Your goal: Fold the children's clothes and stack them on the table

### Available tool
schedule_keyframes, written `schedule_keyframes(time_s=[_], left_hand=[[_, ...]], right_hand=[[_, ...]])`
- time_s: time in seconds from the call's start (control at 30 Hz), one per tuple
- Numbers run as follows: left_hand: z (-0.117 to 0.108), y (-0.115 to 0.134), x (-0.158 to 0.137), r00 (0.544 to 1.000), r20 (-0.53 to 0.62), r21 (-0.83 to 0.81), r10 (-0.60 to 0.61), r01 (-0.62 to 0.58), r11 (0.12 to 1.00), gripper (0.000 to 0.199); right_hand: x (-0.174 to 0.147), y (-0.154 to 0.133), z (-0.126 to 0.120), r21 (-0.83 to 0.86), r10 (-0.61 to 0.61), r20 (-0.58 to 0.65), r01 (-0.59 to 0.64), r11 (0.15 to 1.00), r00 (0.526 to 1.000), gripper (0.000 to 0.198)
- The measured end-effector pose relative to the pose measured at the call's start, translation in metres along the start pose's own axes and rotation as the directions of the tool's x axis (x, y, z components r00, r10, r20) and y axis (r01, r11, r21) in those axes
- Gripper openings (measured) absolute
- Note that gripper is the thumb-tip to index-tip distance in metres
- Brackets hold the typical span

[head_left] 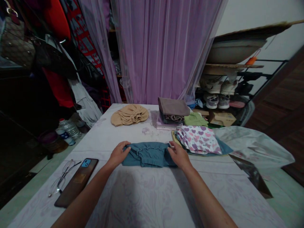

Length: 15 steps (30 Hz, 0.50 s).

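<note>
A teal garment with a gathered elastic band [152, 155] lies folded into a wide strip on the table, in front of me. My left hand [119, 154] pinches its left end, thumb on top and fingers at the far edge. At the opposite end, my right hand [179, 155] is closed on the cloth in the same way. Just beyond the right hand sits a folded cloth with purple and pink hearts [199, 139], on top of other folded clothes. A bunched tan garment [130, 114] rests farther back on the left.
A stack topped by a brown folded cloth [174, 106] stands at the back, beside a green cloth [196, 119]. Glasses [62, 178] and a phone [77, 183] lie near left. Clear plastic [256, 145] hangs past the table's right edge. A purple curtain [154, 50] closes the back.
</note>
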<state>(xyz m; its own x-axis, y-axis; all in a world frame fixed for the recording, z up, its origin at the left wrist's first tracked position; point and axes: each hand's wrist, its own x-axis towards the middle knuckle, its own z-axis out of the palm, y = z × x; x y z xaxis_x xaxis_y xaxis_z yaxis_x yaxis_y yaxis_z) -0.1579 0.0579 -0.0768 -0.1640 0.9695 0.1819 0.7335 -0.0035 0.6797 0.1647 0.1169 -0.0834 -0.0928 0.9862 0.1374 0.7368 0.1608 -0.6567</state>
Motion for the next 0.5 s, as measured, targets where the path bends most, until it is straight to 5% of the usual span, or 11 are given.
schedule_keyframes(time_s=[0.1,0.2,0.33,0.5], left_hand=[[0.003,0.016,-0.008,0.989,-0.012,0.103,0.147,-0.145,0.984,0.037],[0.011,0.033,-0.02,0.941,0.166,0.163,0.294,-0.321,0.933,0.041],[0.02,0.04,-0.032,0.874,0.409,0.178,0.262,-0.358,0.916,0.033],[0.026,0.031,-0.035,0.878,0.394,0.182,0.272,-0.364,0.913,0.033]], right_hand=[[0.001,-0.007,0.001,-0.094,0.041,0.03,-0.038,0.995,0.999,0.046],[0.008,-0.012,0.0,-0.084,0.153,0.083,-0.146,0.986,0.985,0.056],[0.018,-0.018,-0.003,0.101,0.297,0.178,-0.318,0.943,0.938,0.06],[0.016,-0.03,0.004,0.209,0.264,0.308,-0.336,0.918,0.914,0.044]])
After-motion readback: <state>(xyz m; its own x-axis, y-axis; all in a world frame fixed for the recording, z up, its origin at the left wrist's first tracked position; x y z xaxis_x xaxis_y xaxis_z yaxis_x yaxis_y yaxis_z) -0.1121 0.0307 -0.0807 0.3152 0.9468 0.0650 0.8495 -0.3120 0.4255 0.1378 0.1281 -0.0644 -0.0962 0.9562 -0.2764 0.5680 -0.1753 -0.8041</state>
